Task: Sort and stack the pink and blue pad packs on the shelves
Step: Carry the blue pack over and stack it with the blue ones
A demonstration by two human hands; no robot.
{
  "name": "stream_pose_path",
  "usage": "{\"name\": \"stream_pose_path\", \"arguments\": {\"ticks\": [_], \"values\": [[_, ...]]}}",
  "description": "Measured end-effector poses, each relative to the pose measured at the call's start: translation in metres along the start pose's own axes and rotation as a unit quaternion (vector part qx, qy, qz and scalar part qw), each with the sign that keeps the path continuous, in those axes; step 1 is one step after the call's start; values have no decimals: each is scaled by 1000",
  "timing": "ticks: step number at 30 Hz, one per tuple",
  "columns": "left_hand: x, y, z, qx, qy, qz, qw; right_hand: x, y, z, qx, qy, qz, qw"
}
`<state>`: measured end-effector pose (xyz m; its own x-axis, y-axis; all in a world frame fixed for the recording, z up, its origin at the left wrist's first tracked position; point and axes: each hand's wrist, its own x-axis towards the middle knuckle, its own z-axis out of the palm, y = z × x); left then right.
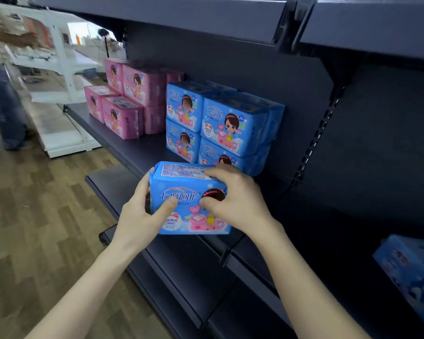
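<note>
Both hands hold one blue pad pack (181,189) upright in front of the dark shelf (132,145). My left hand (142,214) grips its left side, thumb on the front face. My right hand (233,199) grips its right side, fingers over the top edge. Just behind it, several blue packs (230,123) are stacked two high on the shelf. Further left along the same shelf stand several pink packs (127,104), also stacked.
Another blue pack (409,272) lies on a lower shelf at the far right. Dark shelf boards run above and below. A white shelving unit (59,77) and another person (0,94) stand at the left on the wooden floor.
</note>
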<state>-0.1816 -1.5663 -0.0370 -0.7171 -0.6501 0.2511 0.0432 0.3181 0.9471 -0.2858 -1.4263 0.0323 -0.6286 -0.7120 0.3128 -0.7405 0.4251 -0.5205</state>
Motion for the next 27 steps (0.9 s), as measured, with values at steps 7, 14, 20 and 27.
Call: {"name": "stream_pose_path", "arguments": {"ticks": [7, 14, 20, 27], "values": [[25, -2, 10, -8, 18, 3, 1000, 21, 12, -3, 2, -2, -4, 1000], [42, -3, 20, 2, 17, 22, 1000, 30, 18, -8, -9, -4, 14, 1000], [64, -5, 23, 13, -2, 38, 999, 39, 19, -9, -19, 3, 47, 999], [97, -15, 11, 10, -38, 49, 998, 58, 9, 3, -40, 21, 77, 996]]}}
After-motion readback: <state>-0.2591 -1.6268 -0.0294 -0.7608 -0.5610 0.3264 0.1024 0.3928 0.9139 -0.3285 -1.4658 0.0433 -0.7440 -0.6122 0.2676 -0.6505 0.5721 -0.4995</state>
